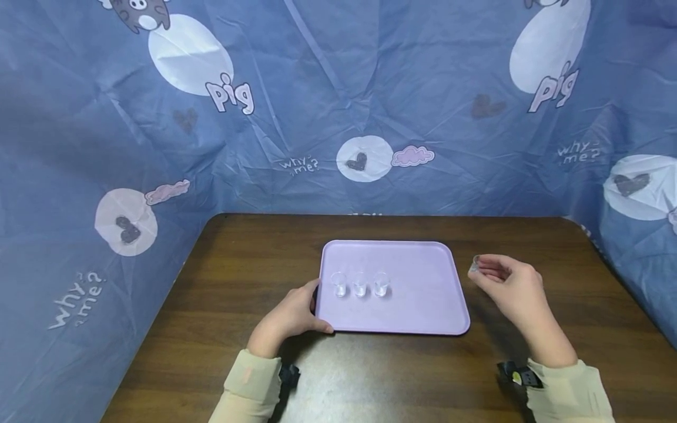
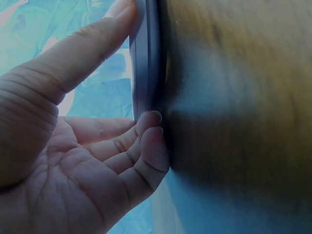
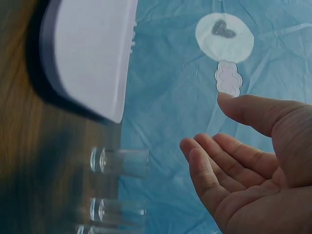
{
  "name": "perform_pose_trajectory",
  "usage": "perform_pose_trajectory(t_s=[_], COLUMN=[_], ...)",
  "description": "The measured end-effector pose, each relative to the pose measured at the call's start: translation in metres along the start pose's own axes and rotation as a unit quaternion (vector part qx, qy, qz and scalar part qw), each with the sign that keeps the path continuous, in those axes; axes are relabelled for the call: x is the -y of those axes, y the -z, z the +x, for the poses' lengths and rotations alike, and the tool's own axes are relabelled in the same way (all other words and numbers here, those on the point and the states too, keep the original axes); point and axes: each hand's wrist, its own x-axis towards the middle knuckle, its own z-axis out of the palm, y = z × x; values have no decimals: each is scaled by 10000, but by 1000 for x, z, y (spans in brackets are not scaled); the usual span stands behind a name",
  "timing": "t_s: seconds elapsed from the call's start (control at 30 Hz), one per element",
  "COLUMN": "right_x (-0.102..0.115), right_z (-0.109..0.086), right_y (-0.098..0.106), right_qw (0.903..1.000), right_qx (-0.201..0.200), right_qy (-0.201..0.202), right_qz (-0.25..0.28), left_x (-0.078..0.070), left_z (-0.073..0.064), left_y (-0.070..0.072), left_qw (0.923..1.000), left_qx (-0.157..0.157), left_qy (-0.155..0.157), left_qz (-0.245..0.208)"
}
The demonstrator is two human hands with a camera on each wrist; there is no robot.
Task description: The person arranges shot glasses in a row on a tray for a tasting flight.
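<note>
A pale purple tray [image 1: 418, 294] lies on the wooden table, with three small clear glasses [image 1: 360, 286] in a row on its left half. At the tray's front left corner my left hand [image 1: 291, 314] grips the rim, thumb along the front edge and curled fingers at the side. My right hand [image 1: 510, 288] hovers right of the tray, thumb and fingers parted. Another small clear glass [image 1: 475, 264] shows by its fingertips in the head view. From the right wrist, my hand [image 3: 248, 165] has nothing between its fingers, and glasses [image 3: 124, 162] stand in a row beside the tray.
The brown wooden table [image 1: 370, 376] runs to a blue printed cloth [image 1: 296, 117] hung behind and at both sides. In the head view my right hand hides part of the tabletop beyond it.
</note>
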Motion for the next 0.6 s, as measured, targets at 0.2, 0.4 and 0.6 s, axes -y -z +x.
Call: perform_pose_trajectory(t_s=[0.2, 0.4, 0.6], right_x=[-9, -18, -28], right_z=[-2, -5, -7], right_y=[11, 23, 34], right_qw=[9998, 9992, 9983], right_qx=[-83, -206, -395], right_qy=[-180, -250, -358], right_qz=[-34, -218, -239], left_x=[2, 3, 2], left_z=[0, 0, 0], left_y=[1, 0, 0], left_qw=[10000, 10000, 10000], left_qx=[7, -55, -39], left_qy=[-18, 20, -7], left_qz=[-88, -25, -46])
